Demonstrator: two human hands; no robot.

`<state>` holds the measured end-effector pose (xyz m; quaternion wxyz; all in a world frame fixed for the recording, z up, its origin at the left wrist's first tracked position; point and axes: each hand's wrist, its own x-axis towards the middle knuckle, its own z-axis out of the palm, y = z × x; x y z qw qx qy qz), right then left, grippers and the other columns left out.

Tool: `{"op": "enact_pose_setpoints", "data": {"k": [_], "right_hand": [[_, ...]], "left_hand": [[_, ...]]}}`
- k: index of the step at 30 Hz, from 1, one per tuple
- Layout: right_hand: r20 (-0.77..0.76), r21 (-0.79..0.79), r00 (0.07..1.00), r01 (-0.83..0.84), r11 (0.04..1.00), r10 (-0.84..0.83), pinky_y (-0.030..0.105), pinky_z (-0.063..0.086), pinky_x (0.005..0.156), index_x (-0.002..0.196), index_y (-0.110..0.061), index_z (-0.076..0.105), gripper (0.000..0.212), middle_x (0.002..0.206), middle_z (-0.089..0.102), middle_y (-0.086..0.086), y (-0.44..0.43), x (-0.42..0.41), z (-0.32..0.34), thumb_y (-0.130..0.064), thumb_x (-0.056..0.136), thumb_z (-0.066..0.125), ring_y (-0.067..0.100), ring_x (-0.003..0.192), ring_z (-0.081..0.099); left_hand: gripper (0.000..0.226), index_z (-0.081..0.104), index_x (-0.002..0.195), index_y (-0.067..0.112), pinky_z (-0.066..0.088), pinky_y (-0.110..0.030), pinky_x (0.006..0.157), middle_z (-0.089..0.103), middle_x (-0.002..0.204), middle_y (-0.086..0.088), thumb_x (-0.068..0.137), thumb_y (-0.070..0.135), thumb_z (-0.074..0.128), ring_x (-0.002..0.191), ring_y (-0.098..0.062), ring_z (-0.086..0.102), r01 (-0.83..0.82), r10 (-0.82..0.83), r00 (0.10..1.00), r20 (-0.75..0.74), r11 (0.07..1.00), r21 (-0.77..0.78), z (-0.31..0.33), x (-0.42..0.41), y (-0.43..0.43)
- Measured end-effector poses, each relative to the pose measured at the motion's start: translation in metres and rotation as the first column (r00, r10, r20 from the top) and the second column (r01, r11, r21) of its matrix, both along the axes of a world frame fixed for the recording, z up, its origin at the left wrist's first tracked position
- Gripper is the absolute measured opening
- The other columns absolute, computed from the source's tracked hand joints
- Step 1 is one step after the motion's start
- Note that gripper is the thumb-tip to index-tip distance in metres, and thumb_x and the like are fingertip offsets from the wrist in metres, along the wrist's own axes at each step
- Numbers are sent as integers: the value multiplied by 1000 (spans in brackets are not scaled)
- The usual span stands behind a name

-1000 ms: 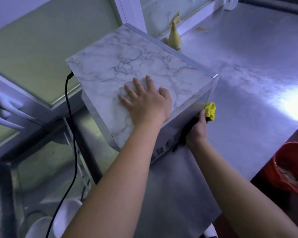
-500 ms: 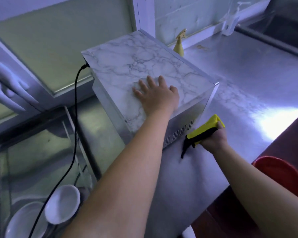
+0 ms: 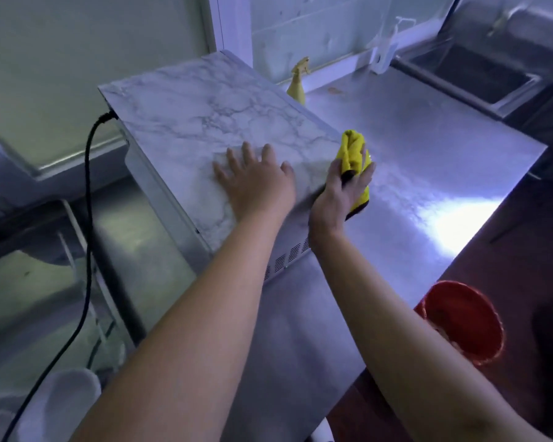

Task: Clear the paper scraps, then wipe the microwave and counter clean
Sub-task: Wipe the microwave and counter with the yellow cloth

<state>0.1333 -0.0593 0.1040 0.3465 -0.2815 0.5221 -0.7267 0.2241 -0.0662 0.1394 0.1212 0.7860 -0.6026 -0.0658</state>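
The microwave [image 3: 205, 122] has a marble-patterned top and stands at the left end of the steel counter [image 3: 428, 161]. My left hand [image 3: 256, 183] lies flat on its top near the front corner, fingers spread, holding nothing. My right hand [image 3: 339, 196] grips a yellow cloth [image 3: 353, 148] with a dark edge and presses it against the microwave's right side at the top corner. No paper scraps show on the counter.
A yellow spray bottle [image 3: 297, 84] stands behind the microwave by the wall. A sink [image 3: 479, 74] is at the far right. A red bin [image 3: 463, 320] sits below the counter edge. The black power cord [image 3: 87, 218] hangs at the left, above white bowls [image 3: 61, 403].
My right hand has lifted the cloth from low beside the microwave's vented side up to its upper right corner. My left hand has stayed flat on the top.
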Motion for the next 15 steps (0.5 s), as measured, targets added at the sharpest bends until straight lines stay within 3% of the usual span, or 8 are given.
{"op": "enact_pose_setpoints", "data": {"k": [3, 6, 8, 11, 13, 15], "right_hand": [[7, -62, 999, 43, 997, -42, 38, 15, 124, 154, -22, 19, 63, 162, 24, -4, -2, 7, -25, -20, 100, 51, 9, 149, 23], [25, -49, 999, 47, 998, -46, 34, 22, 121, 153, -24, 29, 59, 154, 33, -17, -7, 3, -47, -31, 99, 52, 3, 143, 31], [241, 103, 970, -18, 994, -7, 38, 31, 118, 152, -25, 34, 58, 153, 41, -12, -7, 0, -78, -36, 99, 55, 10, 139, 41], [592, 234, 801, -270, 934, 83, 44, 37, 115, 150, -22, 39, 54, 146, 53, 2, -1, -8, -125, -42, 101, 51, 19, 133, 51], [713, 219, 692, -366, 905, 107, 45, 38, 114, 147, -19, 43, 52, 142, 57, 5, 1, -13, -142, -44, 102, 48, 22, 130, 54], [756, 209, 644, -410, 888, 119, 45, 38, 115, 145, -17, 47, 52, 140, 59, 6, 2, -17, -145, -46, 102, 45, 23, 130, 54]], "left_hand": [[54, 33, 151, 27, 0, -58, 119, 19, 164, -7, 100, 45, 33, 151, -36, 9, -8, 8, 1000, 24, 1000, -14, -2, -3, -1], [52, 35, 149, 27, 2, -57, 119, 20, 164, -8, 100, 44, 33, 151, -34, 11, -12, 13, 999, 42, 1000, -21, -2, -4, 0], [52, 34, 150, 28, 2, -56, 119, 19, 164, -7, 100, 44, 33, 151, -32, 10, -8, 9, 999, 38, 1000, -21, -2, -4, 1], [52, 34, 150, 29, 1, -54, 119, 19, 164, -6, 100, 44, 33, 152, -30, 10, -16, 17, 1000, 19, 1000, -21, -2, -3, 1], [51, 37, 147, 29, 4, -54, 119, 25, 162, -6, 98, 44, 35, 150, -30, 14, -24, 25, 999, 29, 999, -32, -2, -4, -1], [51, 39, 145, 29, 8, -54, 119, 31, 159, -5, 97, 44, 36, 148, -29, 19, -31, 33, 999, 41, 999, -43, -2, -5, -2]]}}
